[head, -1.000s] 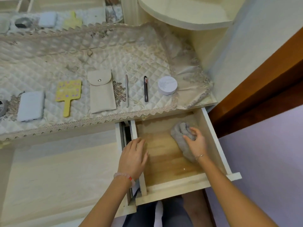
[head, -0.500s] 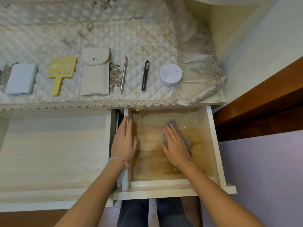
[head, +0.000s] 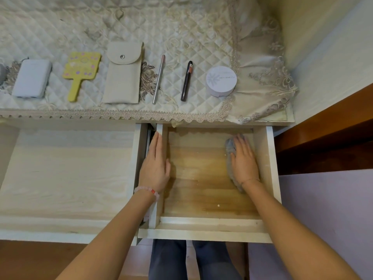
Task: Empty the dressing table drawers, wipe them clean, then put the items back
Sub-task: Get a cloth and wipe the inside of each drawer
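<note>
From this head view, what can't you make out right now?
- Grey cloth: mostly hidden under the right hand.
- Drawer back strip: shadowed under the tabletop edge.
- Round compact: lid print too small to read.
- Grey object: cut off by the left edge.

I slid my right hand (head: 244, 160) and the grey cloth (head: 230, 156) from the middle of the drawer (head: 271, 158) floor to its right wall. My left hand (head: 155, 166) slipped slightly further along the left wall.

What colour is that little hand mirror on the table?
Yellow, with purple dots: the hand mirror, seen in the head view.
</note>
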{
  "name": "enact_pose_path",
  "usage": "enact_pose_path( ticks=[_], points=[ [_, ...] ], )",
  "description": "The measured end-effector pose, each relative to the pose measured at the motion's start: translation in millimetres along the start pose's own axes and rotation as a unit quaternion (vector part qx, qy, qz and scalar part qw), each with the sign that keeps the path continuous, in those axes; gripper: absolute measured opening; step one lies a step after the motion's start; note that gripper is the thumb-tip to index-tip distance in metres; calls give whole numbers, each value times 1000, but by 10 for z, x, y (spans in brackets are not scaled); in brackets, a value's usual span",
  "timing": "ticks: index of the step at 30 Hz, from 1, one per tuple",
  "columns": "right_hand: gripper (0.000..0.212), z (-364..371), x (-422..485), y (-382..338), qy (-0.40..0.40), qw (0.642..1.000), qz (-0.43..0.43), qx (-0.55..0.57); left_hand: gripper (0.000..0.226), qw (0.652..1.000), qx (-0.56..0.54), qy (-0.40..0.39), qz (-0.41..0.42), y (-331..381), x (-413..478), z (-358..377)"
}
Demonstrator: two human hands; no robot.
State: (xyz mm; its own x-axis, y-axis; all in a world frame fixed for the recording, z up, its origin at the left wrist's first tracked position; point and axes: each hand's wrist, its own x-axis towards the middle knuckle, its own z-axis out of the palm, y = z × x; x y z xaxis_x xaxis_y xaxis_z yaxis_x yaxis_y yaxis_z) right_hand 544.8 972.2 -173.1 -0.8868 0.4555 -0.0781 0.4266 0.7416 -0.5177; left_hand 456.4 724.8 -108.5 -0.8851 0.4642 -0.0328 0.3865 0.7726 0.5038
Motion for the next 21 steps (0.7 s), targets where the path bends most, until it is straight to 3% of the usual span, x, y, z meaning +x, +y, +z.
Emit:
enact_pose_path(
  ticks=[5, 13, 21],
  points=[
    [50, 104, -61, -74, 59, 991, 29, 117, 65, 999, -11, 10, -33, 4, -14, 6],
    [50, 175, -89, -263, 67, 992, 45, 95, 64, 988, -143, -15, -46, -44, -15, 4],
    [48, 655, -132, -976, 9, 993, -100, 64, 64, 981, -186, -26, -39, -82, -8, 28]
  ],
)
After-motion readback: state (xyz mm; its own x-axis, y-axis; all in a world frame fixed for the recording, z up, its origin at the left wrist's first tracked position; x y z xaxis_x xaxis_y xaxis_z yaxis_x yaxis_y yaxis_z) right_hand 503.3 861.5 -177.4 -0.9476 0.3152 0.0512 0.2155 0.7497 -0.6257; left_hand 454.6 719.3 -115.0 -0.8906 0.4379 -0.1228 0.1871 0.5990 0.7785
